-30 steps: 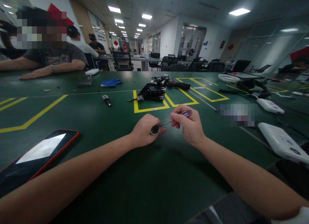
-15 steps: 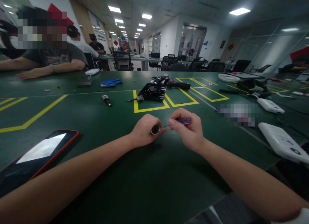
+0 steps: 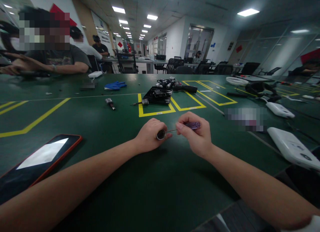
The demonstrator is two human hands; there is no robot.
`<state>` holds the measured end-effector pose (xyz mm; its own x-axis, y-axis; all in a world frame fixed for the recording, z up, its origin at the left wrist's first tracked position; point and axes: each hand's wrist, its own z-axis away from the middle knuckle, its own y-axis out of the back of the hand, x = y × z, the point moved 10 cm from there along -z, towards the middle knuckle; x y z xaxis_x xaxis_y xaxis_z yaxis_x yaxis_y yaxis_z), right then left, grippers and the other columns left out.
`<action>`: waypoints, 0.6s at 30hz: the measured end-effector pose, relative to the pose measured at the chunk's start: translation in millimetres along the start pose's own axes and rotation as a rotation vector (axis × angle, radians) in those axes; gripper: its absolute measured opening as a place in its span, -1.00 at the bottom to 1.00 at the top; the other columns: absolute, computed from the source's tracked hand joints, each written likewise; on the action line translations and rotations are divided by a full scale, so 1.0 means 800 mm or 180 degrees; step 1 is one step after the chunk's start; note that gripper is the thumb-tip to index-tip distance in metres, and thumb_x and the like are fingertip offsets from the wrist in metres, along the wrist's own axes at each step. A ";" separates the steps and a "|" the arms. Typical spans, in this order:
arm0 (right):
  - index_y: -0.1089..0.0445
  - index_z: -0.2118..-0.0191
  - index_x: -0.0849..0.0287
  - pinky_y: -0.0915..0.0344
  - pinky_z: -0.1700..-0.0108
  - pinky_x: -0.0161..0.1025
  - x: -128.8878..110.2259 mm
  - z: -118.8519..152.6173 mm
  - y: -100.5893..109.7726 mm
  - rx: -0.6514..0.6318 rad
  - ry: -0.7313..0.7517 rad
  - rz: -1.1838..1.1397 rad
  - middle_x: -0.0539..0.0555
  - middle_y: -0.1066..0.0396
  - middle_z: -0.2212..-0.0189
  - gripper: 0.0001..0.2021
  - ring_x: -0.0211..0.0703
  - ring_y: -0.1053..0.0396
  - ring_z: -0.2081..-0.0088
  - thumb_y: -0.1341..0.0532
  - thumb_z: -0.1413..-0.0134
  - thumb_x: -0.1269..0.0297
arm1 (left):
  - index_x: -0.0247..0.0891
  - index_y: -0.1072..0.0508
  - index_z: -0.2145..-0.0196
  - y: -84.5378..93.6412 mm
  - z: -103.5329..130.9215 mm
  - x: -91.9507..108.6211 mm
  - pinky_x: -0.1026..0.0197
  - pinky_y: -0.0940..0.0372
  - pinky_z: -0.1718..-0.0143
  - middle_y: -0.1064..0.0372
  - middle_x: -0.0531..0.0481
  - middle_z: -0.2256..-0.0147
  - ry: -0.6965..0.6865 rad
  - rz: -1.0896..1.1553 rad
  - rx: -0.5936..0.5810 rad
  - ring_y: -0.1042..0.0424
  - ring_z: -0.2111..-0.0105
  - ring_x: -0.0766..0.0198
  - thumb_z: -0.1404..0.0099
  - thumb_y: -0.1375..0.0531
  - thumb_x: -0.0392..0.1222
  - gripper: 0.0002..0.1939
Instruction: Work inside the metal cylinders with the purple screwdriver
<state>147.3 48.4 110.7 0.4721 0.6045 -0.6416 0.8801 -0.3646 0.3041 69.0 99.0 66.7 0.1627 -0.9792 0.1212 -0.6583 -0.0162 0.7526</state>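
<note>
My left hand [image 3: 150,136] is closed around a dark hollow cylinder [image 3: 161,134], its round silvery rim facing me. In my right hand [image 3: 196,133] is a screwdriver with a purple handle [image 3: 193,125], pinched between thumb and fingers. Its thin shaft [image 3: 172,130] points left to the side of the cylinder; whether the tip enters it is hidden. Both hands are just above the green table [image 3: 150,178]. Beyond them a black tray [image 3: 158,96] holds small dark parts, and a small metal part with a thin rod [image 3: 144,101] lies beside it.
A phone with an orange edge [image 3: 45,155] lies at the left. Another small metal part [image 3: 110,103] and a blue glove [image 3: 115,85] lie farther back. White devices [image 3: 292,147] and cables are at the right. A person [image 3: 62,58] sits across the table at the left.
My right hand has shifted slightly right with the screwdriver, and more of the shaft shows. My left hand is nearly still. The person across has drawn their hands together and up.
</note>
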 end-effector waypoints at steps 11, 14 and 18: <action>-0.23 0.56 0.18 -0.10 0.49 -0.31 -0.003 0.002 0.005 0.0142 0.0009 0.0034 -0.08 -0.21 0.62 -0.84 -0.34 -0.16 0.56 -0.12 0.00 0.40 | -0.29 -0.28 0.47 0.003 0.000 -0.003 0.24 -0.19 0.43 -0.30 0.05 0.53 0.0132 0.0034 0.0002 -0.27 0.50 0.31 -0.18 -0.15 -0.05 -0.76; -0.24 0.56 0.18 -0.10 0.47 -0.30 -0.005 0.002 0.005 0.0150 -0.0001 0.0047 -0.07 -0.21 0.61 -0.85 -0.33 -0.16 0.56 -0.13 0.01 0.40 | -0.29 -0.28 0.47 0.004 0.001 -0.005 0.24 -0.19 0.44 -0.31 0.04 0.52 0.0171 0.0055 0.0011 -0.27 0.49 0.31 -0.17 -0.15 -0.04 -0.75; -0.26 0.55 0.18 -0.10 0.49 -0.31 0.006 0.000 0.000 0.0103 -0.0194 -0.0038 -0.08 -0.23 0.62 -0.87 -0.34 -0.16 0.57 -0.15 0.03 0.39 | -0.29 -0.28 0.46 0.003 0.001 -0.008 0.25 -0.20 0.44 -0.30 0.04 0.52 0.0231 0.0084 -0.0004 -0.27 0.50 0.31 -0.17 -0.16 -0.04 -0.75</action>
<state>149.8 50.8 107.7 0.4569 0.5650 -0.6871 0.8831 -0.3810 0.2739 65.7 104.7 67.0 0.1981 -0.9621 0.1875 -0.6620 0.0097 0.7494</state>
